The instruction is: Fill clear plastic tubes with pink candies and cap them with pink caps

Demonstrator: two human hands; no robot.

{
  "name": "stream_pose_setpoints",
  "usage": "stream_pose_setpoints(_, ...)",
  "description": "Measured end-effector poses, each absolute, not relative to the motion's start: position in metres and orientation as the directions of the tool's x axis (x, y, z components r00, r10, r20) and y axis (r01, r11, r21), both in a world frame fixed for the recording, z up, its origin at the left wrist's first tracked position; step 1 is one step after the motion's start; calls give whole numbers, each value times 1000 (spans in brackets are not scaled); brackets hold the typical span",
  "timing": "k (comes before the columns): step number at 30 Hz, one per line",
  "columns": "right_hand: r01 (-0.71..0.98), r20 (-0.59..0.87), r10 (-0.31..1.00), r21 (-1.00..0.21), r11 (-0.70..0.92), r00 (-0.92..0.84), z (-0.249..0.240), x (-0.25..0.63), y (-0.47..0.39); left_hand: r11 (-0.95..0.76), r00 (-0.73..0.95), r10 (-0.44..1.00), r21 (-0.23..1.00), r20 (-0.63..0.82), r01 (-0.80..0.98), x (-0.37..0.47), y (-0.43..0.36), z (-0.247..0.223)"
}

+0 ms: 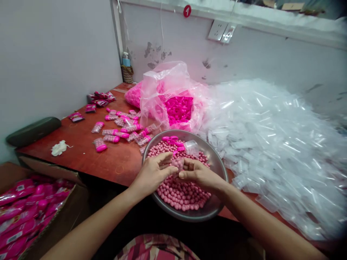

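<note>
Over the metal bowl (221,166), a small clear plastic container (178,163) with pink beads showing in it sits between my two hands. My left hand (157,169) curls around its left side, thumb and fingers closed at it. From the right, my right hand (197,173) pinches it between thumb and fingers. Many round pink beads (184,202) fill the bowl beneath. On top of the beads lie several bright pink caps (170,138) and another clear container (192,148). Part of the held container is hidden by my fingers.
Filled bead containers (130,128) lie scattered on the red table (108,166). Behind the bowl stands a plastic bag (162,76) of pink caps. A large heap of clear containers (265,137) covers the right side. A cardboard box (73,209) of pink packets is lower left.
</note>
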State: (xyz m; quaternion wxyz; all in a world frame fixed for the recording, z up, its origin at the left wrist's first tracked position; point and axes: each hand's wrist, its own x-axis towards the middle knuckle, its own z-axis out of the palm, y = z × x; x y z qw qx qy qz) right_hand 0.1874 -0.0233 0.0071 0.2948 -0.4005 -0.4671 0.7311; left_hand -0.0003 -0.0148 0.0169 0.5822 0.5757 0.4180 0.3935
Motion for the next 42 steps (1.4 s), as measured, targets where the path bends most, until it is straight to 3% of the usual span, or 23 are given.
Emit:
stream_pose_setpoints(2, -149, -297, 837, -903, -402, -460, 8, 183, -28, -39, 402, 916, 998, 16, 49, 7, -16, 15)
stream_pose_setpoints(5, -93, -267, 878, -940, -328, -398, 9, 182, -30, -97, 429, 900, 994, 71, 39, 14, -15, 14)
stream_pose_setpoints(8, 108, -135, 943, -988, -107, -305, 13, 194, -28, 68, 428, 904, 992, -14, -110, 16, -13, 12)
stream_pose_setpoints(10, 282, -29, 968, -958, 44, -248, 16, 208, -24, 235, 443, 890, 944, -112, -234, 16, -10, 11)
stream_pose_setpoints(12, 510, 58, 970, -843, 174, -235, 20, 222, -19, 318, 443, 883, 891, -155, -323, 16, -8, 11)
stream_pose_setpoints(14, 709, 114, 946, -637, 305, -304, 21, 233, -12, 311, 407, 901, 875, -148, -371, 15, -7, 12)
stream_pose_setpoints(16, 806, 98, 904, -422, 417, -416, 21, 238, -7, 285, 362, 921, 880, -143, -379, 15, -7, 14)
stream_pose_setpoints(21, 777, -33, 777, -7, 629, -629, 13, 222, 1, 265, 352, 926, 900, -137, -347, 15, -9, 16)
stream_pose_setpoints(25, 685, -91, 702, 157, 711, -707, 7, 211, 4, 256, 326, 934, 907, -143, -336, 14, -10, 15)
stream_pose_setpoints(27, 721, -74, 728, 100, 685, -681, 4, 215, 6, 243, 319, 938, 912, -135, -330, 14, -11, 14)
stream_pose_setpoints(28, 761, -38, 761, 15, 649, -648, 4, 218, 7, 239, 322, 938, 913, -129, -330, 14, -11, 14)
stream_pose_setpoints(31, 786, 36, 890, -454, 420, -455, 6, 228, 5, 234, 334, 935, 916, -119, -328, 14, -11, 13)
stream_pose_setpoints(33, 623, -24, 947, -759, 190, -319, 11, 226, -1, 238, 348, 929, 921, -124, -308, 15, -12, 13)
stream_pose_setpoints(34, 517, -67, 961, -852, 86, -269, 13, 223, -5, 245, 365, 922, 922, -127, -299, 15, -12, 12)
stream_pose_setpoints(37, 259, -141, 976, -961, -95, -167, 22, 205, -18, 256, 433, 894, 922, -113, -289, 16, -12, 11)
stream_pose_setpoints(42, -7, -181, 968, -983, -185, -173, 22, 186, -31, 238, 422, 902, 924, -95, -300, 16, -14, 13)
